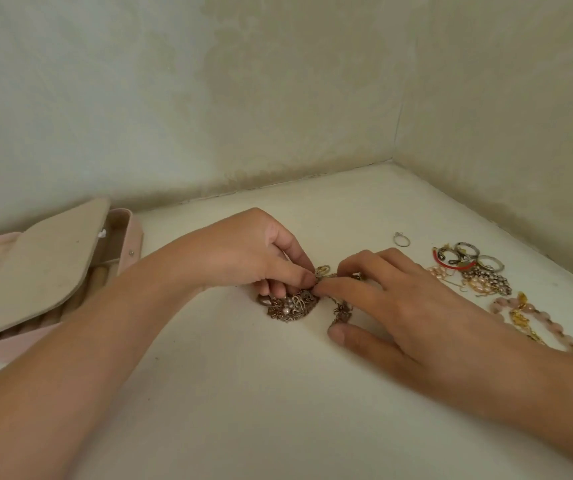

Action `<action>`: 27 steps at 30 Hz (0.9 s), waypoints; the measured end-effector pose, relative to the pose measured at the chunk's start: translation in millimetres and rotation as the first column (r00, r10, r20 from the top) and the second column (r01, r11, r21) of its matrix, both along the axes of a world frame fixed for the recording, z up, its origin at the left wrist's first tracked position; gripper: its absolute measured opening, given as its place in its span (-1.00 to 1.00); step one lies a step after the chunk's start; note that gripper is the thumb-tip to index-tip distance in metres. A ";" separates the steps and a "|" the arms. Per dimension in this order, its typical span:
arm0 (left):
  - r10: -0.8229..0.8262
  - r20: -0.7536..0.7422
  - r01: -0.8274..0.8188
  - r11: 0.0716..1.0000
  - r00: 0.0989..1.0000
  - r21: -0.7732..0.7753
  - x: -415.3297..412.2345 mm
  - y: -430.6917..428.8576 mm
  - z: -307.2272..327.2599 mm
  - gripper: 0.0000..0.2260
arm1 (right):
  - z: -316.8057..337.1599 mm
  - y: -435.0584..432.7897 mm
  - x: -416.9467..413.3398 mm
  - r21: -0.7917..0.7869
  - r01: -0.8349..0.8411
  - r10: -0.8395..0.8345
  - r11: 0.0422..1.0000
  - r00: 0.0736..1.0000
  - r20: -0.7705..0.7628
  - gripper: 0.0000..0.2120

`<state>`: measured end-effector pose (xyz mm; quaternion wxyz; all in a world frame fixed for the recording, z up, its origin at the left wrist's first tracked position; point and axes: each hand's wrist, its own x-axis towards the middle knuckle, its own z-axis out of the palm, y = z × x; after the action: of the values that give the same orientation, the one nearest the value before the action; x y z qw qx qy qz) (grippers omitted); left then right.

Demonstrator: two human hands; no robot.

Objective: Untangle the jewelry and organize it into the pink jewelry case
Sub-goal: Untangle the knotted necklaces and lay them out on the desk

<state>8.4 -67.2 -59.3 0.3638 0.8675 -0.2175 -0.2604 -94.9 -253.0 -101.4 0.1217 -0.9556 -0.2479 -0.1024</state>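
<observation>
Counting, we find one tangle [292, 306] and one pink jewelry case [136, 240] left of it. Our left hand [243, 251] pinches the tangle; our right hand [399, 306], spread, presses it.

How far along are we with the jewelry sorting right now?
Done: the pink case lies open; a loose ring, a heap of rings and a pink bead necklace lie separated at right. In hand: left hand pinches the tangled chains, right hand touches them. Left: finish untangling, move everything into the case.

Pink jewelry case [136, 249], bronze-gold tangle [290, 308], red bangle [438, 259], seemingly rose beads [571, 341]
</observation>
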 end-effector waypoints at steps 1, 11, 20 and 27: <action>-0.014 -0.003 0.014 1.000 1.000 0.002 -0.8 -0.2 -0.1 -0.94 | 0.3 1.1 0.6 -0.002 0.000 0.000 1.000 1.000 0.005 -0.61; -0.050 0.159 0.046 0.999 0.986 0.030 -2.6 -0.5 -4.7 -0.91 | 0.0 3.2 1.9 0.022 -0.007 0.005 1.000 0.998 0.066 -0.77; 0.133 0.375 -0.153 0.988 0.918 0.024 25.5 13.6 -12.3 -0.90 | 3.9 -5.2 4.3 0.051 -0.040 0.031 0.998 0.987 0.160 -0.73; 0.175 0.397 -0.160 0.985 0.901 -0.069 30.1 15.8 -13.8 -0.84 | 4.3 -14.0 6.8 0.044 -0.017 0.005 0.999 0.968 0.252 -0.61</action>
<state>38.4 -51.3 -73.1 0.3473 0.9115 -0.2167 -0.0408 -88.1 -267.0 -97.1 0.1118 -0.9304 -0.2643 -0.2280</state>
